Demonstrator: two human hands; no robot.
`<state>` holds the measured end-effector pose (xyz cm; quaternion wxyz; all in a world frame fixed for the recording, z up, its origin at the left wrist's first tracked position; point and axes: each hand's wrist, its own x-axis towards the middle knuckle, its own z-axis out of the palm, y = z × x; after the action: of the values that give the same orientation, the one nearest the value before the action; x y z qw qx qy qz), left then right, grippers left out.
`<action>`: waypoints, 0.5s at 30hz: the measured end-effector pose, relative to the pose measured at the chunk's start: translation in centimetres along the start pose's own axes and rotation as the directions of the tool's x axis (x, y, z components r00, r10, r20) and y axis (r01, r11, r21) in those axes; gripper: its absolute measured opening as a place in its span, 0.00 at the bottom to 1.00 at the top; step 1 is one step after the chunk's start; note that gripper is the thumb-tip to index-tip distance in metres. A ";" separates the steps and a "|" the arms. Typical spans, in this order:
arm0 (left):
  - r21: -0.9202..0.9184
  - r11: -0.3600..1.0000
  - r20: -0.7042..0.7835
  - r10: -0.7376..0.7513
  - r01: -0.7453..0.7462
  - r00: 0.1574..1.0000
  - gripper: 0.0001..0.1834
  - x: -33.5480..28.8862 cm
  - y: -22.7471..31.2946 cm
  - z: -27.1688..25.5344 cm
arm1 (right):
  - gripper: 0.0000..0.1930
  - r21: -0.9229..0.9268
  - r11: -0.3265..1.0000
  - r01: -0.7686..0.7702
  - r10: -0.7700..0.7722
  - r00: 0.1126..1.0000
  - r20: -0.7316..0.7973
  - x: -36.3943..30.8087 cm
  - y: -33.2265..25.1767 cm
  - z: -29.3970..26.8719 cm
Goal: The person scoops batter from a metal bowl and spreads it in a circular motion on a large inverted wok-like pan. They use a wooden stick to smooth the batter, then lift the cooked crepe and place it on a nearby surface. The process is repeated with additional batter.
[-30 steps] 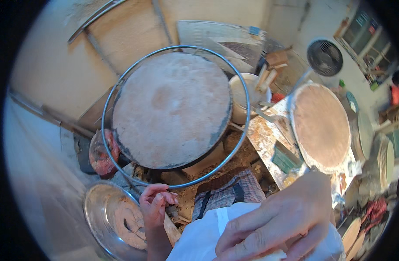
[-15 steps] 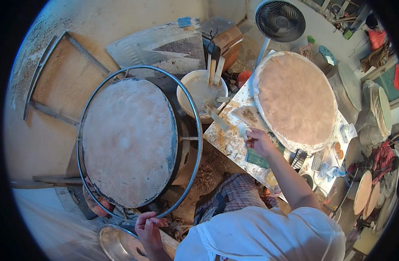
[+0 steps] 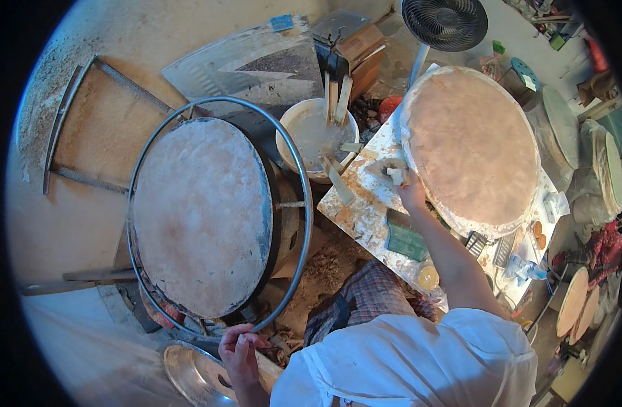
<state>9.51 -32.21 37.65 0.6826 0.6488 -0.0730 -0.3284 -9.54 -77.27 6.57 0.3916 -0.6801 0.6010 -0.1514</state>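
My right hand [image 3: 411, 192] is closed on a small white wad [image 3: 397, 176], perhaps cloth or a soft lump. It is held over a greyish flat patch [image 3: 377, 167] on the white-spattered table, next to the large round clay-brown disc [image 3: 470, 146] with a whitish rim. At lower left my left hand [image 3: 240, 350] has loosely bent fingers, apart and holding nothing visible. Its fingertips are close to the bottom of a blue-grey metal ring [image 3: 309, 203]; contact cannot be made out. This ring surrounds a second round disc [image 3: 201, 218], pale brown with a dark edge.
A white bucket [image 3: 281, 146] of murky liquid with wooden-handled tools stands between the discs. Behind the table is a fan [image 3: 444, 24]. A green block [image 3: 405, 235] and a jar [image 3: 428, 278] rest near its front edge. A metal basin [image 3: 182, 370] is at lower left.
My right hand has moved up and away from me with the white wad, over the greyish patch. My left hand stays by the ring, and the view has shifted slightly.
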 end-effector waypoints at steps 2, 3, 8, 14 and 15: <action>0.017 0.999 -0.032 -0.029 0.029 0.999 0.13 -0.1 -0.4 0.1 | 0.37 -0.119 0.990 0.080 -0.079 0.997 0.017 -2.9 -0.7 -2.2; 0.027 0.999 -0.045 -0.046 0.048 0.998 0.13 0.0 -0.8 0.0 | 0.37 -0.178 0.977 0.116 -0.113 0.993 0.027 -4.8 -0.4 -3.3; 0.118 0.935 -0.147 -0.316 0.333 0.937 0.15 0.1 -5.0 -2.1 | 0.51 -0.710 0.702 0.056 0.329 0.859 0.393 -12.4 4.8 -5.1; -0.188 0.654 -0.092 -0.754 0.733 0.650 0.34 -0.3 -14.9 -9.9 | 0.50 -0.788 0.582 0.204 0.242 0.881 0.407 -15.8 5.5 -3.5; -0.280 0.658 -0.162 -0.750 0.699 0.641 0.36 -0.2 -16.1 -11.2 | 0.49 -0.778 0.594 0.206 0.237 0.879 0.414 -16.0 5.5 -3.2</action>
<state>9.52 -21.74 20.99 0.5547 0.5919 0.3172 -0.4912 -19.31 -63.24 8.97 0.1787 -0.7920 0.4938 0.3113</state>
